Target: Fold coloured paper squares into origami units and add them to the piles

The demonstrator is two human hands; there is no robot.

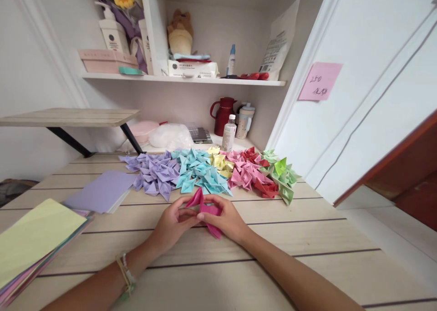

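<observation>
Between both hands, above the near middle of the slatted table [273, 242], is a partly folded piece of magenta origami paper [212, 209]. My left hand [174, 224] grips its left side, with thumb and fingers closed on it. From the right, my right hand [227, 217] pinches the same paper, its thumb meeting the left thumb near the centre. One pointed flap sticks up, and another hangs below the right thumb. Just beyond the fingers lie folded paper pieces: purple [155, 172], light blue [201, 170], yellow [221, 163], pink [244, 170], red [266, 188] and green [283, 174].
Purple paper sheets [102, 190] and a stack topped with yellow paper [37, 238] lie at left. A small raised wooden stand [68, 116] is behind them. At the back stand a clear bottle [229, 133], a red jug [224, 115] and a shelf [184, 79].
</observation>
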